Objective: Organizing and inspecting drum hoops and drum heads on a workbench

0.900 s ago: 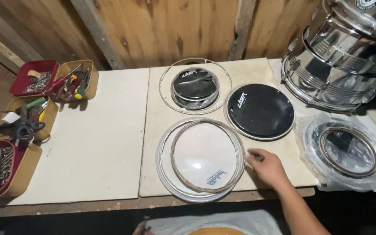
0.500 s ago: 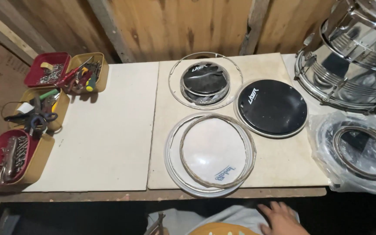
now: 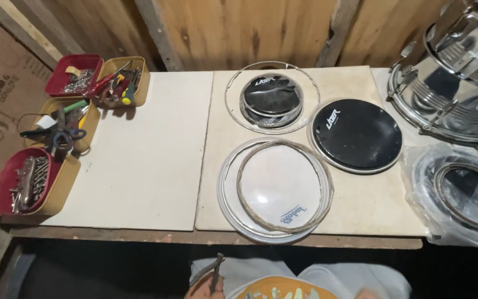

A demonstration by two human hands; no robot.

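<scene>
Left hand [image 3: 206, 288] at bottom edge, grip closed on small pliers [image 3: 210, 271]. Right hand out of view. White drumhead [image 3: 278, 188] lies on bench [image 3: 139, 166], untouched; work on it not yet begun.

A single head-worn camera looks steeply down from above the near edge of the table [image 3: 139, 182], facing the wooden plank wall [image 3: 239, 27] behind it. It sits fairly close, taking in the full tabletop width, with the person's lap at the bottom edge.
</scene>
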